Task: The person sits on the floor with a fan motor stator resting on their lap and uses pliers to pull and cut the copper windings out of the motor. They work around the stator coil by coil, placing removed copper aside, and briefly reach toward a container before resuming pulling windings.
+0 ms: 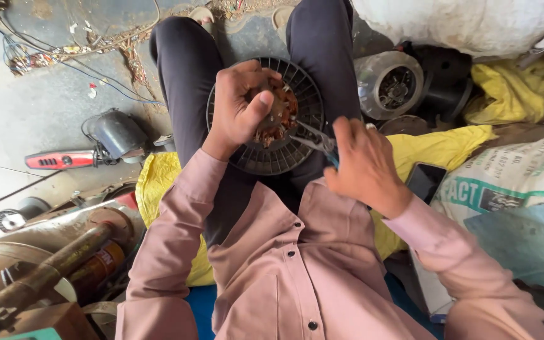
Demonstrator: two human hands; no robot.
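Note:
My left hand grips a round motor winding of copper-coloured wire that sits in the middle of a black ribbed fan housing resting on my lap. My right hand holds a pair of pliers with blue handles, whose metal jaws point left and touch the edge of the winding. Both sleeves are pink, and my legs in dark trousers stretch away from me.
A silver motor casing and black parts lie at the upper right beside yellow cloth. A phone lies by a printed sack. On the left are a red-handled tool, rusty pipes and loose wires.

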